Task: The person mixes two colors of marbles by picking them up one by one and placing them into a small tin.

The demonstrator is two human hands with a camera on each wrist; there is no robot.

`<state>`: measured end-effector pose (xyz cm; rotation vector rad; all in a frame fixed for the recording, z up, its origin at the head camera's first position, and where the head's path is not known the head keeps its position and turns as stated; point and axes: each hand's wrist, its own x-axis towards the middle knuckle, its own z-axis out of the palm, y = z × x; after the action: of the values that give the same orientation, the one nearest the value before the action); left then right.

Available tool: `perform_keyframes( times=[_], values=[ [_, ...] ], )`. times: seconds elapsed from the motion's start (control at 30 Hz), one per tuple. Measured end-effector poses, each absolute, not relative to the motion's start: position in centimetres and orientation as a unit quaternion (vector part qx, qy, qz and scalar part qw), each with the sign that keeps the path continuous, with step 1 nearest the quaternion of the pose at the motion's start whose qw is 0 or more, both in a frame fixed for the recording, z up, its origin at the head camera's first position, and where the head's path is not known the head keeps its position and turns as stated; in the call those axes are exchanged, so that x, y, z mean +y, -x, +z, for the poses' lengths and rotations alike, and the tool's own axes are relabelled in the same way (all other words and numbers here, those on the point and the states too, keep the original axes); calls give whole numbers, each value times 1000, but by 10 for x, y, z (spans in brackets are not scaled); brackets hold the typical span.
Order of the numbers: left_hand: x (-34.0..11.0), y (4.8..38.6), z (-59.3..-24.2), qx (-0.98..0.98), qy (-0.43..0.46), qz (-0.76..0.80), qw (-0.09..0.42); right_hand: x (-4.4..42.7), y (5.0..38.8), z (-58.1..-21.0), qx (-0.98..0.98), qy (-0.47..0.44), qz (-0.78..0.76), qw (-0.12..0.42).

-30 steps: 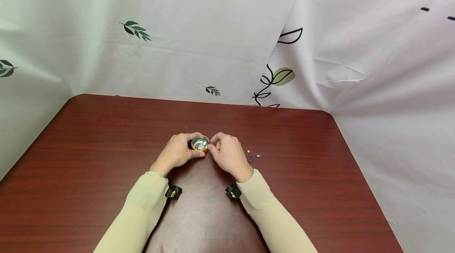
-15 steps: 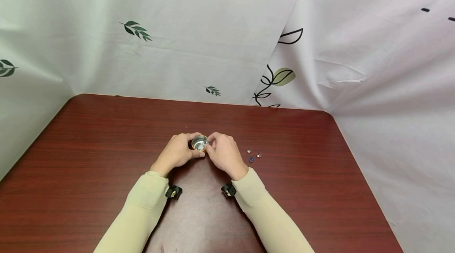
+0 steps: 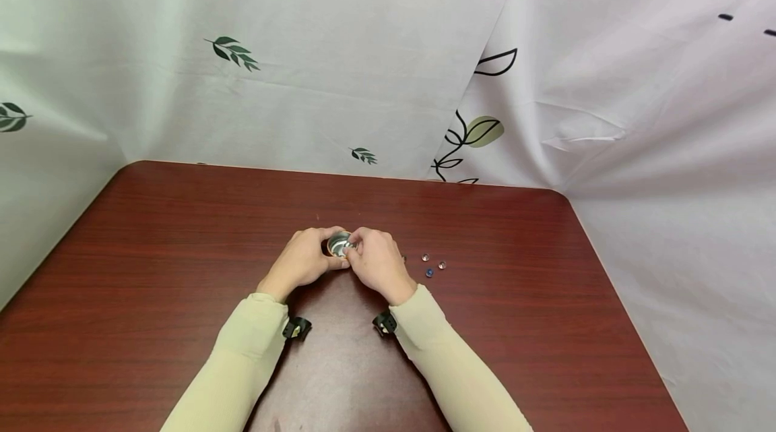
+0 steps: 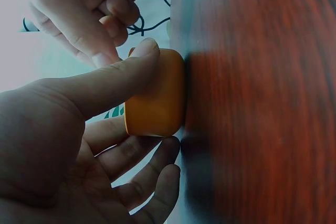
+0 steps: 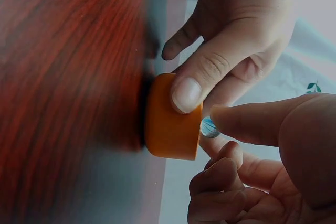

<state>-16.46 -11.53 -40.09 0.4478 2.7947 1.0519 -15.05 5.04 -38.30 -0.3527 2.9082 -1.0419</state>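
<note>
A small orange cup [image 3: 337, 244] with a shiny silvery inside stands on the table, its mouth facing up. My left hand [image 3: 303, 258] grips it from the left, the thumb [image 4: 121, 80] along the near side and fingers round the far side. At the cup's right rim, my right hand [image 3: 377, 263] pinches a clear glass marble [image 5: 209, 127] with blue swirls between thumb and forefinger. The marble is at the mouth of the cup. From the head view the right fingers hide part of the opening, and the bottom of the cup cannot be made out.
To the right of my right hand lie several loose marbles, among them a blue one [image 3: 429, 273] and a clear one [image 3: 442, 265]. They rest on the dark red wooden table [image 3: 515, 324]. A white curtain [image 3: 291, 81] with printed leaves hangs behind the table.
My right hand has moved left, bringing the marble from the rim's right side over the cup's mouth. Another marble now shows beside that hand. The left hand and cup have stayed put.
</note>
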Motion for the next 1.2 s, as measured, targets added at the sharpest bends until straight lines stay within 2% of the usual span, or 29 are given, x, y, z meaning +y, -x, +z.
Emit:
perform_keyframes(
  times=[0.3,1.2],
  values=[
    [-115,165,-402,924,-159,343,47,47,153,-388,935,115,-335,21],
    [-115,164,-398,924,-149,346,68,47,154,-391,934,116,-338,22]
  ],
)
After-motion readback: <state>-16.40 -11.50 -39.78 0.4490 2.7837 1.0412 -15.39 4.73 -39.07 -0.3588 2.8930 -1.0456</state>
